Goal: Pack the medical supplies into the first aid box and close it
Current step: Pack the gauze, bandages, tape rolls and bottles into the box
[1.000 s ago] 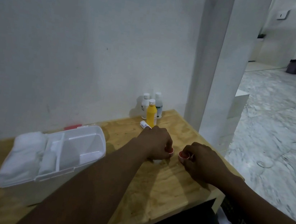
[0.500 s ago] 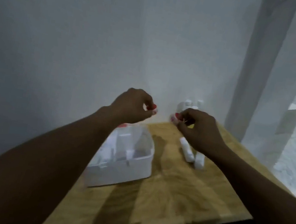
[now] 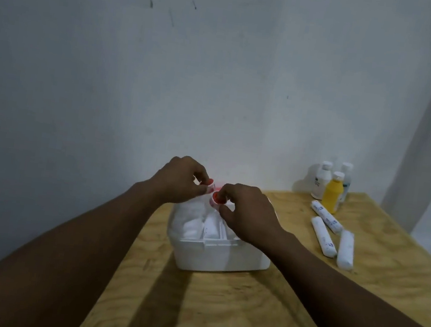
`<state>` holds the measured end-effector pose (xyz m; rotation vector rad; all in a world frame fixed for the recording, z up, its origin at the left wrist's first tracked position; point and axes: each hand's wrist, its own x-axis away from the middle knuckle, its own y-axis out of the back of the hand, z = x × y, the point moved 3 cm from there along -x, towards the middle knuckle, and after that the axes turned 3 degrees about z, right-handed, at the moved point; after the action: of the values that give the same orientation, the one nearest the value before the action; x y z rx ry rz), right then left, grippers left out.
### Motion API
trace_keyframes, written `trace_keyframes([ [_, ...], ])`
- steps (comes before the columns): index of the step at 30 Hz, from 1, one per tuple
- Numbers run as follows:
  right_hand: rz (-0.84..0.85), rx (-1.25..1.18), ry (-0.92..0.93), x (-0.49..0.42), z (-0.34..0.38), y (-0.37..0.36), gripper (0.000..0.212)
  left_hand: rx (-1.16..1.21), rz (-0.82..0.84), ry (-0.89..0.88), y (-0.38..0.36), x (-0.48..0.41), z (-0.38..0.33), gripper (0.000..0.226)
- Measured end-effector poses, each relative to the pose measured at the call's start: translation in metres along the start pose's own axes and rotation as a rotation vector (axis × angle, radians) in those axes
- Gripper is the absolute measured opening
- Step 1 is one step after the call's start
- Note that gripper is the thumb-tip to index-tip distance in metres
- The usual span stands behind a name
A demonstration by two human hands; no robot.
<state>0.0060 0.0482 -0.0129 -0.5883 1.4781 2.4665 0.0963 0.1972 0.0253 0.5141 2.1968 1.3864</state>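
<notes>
Sitting on the plywood table (image 3: pixel 216 314) near the wall, the open first aid box (image 3: pixel 220 257) is already carrying white packing on its left side, while three wrapped rolls (image 3: pixel 322 239) and three bottles (image 3: pixel 332 191) are waiting well apart to its right. Above it, the left hand (image 3: pixel 179 180) and the right hand (image 3: pixel 246 211) are each pinching a small red-and-white item (image 3: pixel 214 197). Being so small and held only by fingertips, these are risking a slip outside the box or into the wrong compartment.

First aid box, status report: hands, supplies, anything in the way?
Left hand and right hand each pinch a small red-and-white item over the open first aid box. Three wrapped rolls and three bottles unpacked. Nothing in the way.
</notes>
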Motion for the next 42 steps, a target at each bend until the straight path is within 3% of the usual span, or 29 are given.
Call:
trace_keyframes([
  [6, 0.161, 0.161, 0.076, -0.008, 0.007, -0.009, 0.02, 0.007, 0.045, -0.005, -0.006, -0.008, 0.002, 0.027],
  [12, 0.243, 0.122, 0.138, 0.002, -0.003, -0.008, 0.03, -0.042, 0.135, -0.014, -0.018, -0.01, -0.002, 0.021],
  [16, 0.233, 0.074, 0.147, 0.011, -0.007, -0.008, 0.037, -0.084, 0.163, -0.007, -0.023, -0.01, -0.003, 0.021],
  [24, 0.179, -0.003, 0.127, 0.01, -0.012, 0.003, 0.029, -0.143, 0.201, 0.006, -0.024, -0.012, -0.01, 0.021],
  [28, -0.065, -0.057, 0.024, 0.005, -0.035, 0.046, 0.02, -0.134, 0.094, -0.025, -0.021, -0.022, -0.027, 0.02],
  [31, -0.24, -0.077, -0.173, 0.01, -0.077, 0.084, 0.016, -0.087, 0.042, -0.089, -0.029, -0.035, -0.062, 0.02],
  [37, -0.077, 0.029, -0.693, 0.062, -0.179, 0.102, 0.022, -0.131, 0.158, -0.173, -0.086, -0.061, -0.159, 0.025],
  [42, 0.045, 0.009, -0.808, 0.097, -0.216, 0.081, 0.035, -0.241, 0.257, -0.056, -0.142, -0.067, -0.207, 0.045],
])
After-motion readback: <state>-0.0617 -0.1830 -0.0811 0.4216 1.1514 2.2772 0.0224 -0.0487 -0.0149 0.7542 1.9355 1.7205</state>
